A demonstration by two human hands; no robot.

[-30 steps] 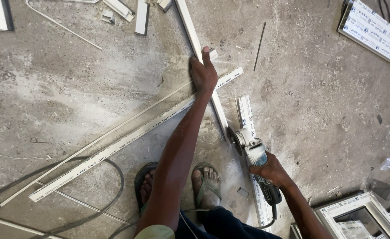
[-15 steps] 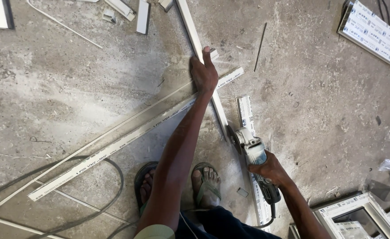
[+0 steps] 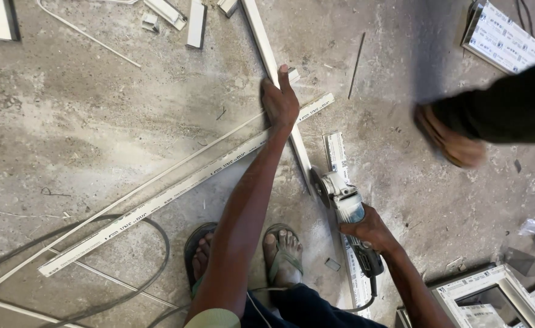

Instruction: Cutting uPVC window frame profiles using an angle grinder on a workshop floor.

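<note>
White plastic profile strip (image 3: pixel 279 85) lying on the concrete floor (image 3: pixel 97 121), running from the far centre toward the near right, where it crosses over a longer printed strip (image 3: pixel 176 191) laid diagonally from near left to far right. Left hand (image 3: pixel 281 100) pressed flat on the crossing, fingers spread narrowly over the white strip, pinning it to the floor. Right hand (image 3: pixel 370 229) wrapped around the body of an angle grinder (image 3: pixel 343 203), its disc (image 3: pixel 321 188) set against the near part of the same strip. Beside the grinder, on its right, a shorter printed offcut (image 3: pixel 335 152). Two sandalled feet (image 3: pixel 243 255) planted near the bottom, between the arms. Dark cable (image 3: pixel 152 255) curving across the near left floor. At the far right, another person's foot in a sandal (image 3: pixel 452 140), blurred. White window frame pieces (image 3: pixel 492 297) at the near right corner.
</note>
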